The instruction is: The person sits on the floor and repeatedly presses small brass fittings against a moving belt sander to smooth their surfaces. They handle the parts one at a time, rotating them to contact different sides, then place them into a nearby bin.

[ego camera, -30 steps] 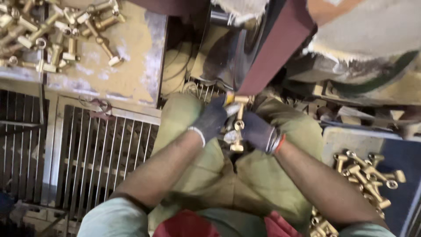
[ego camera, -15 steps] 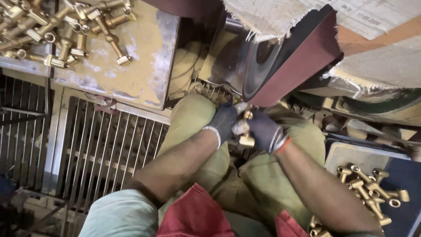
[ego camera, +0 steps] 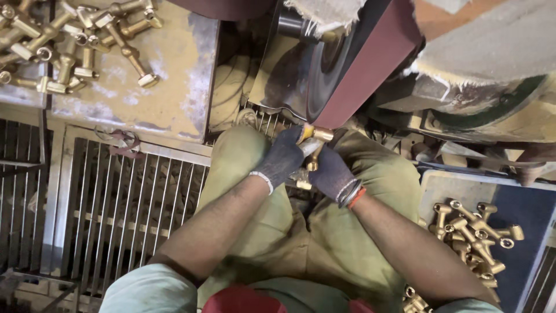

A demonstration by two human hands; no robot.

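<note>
Both my hands wear dark grey gloves and meet over my lap. My left hand (ego camera: 282, 159) and my right hand (ego camera: 331, 174) together grip a brass fitting (ego camera: 313, 148). The fitting's top end touches the lower edge of a maroon sanding belt (ego camera: 370, 64), which runs around a dark wheel (ego camera: 324, 69) just above my hands. Part of the fitting is hidden inside the gloves. I am seated, in olive trousers.
A dusty metal tray (ego camera: 174, 87) at the upper left holds several brass fittings (ego camera: 63, 46). Another pile of brass fittings (ego camera: 472, 232) lies in a blue tray (ego camera: 521, 208) at the right. A metal floor grate (ego camera: 116, 197) spreads to the left. Machine housing fills the upper right.
My hands have lifted the fitting from my lap up against the belt's lower edge. The view has shifted slightly.
</note>
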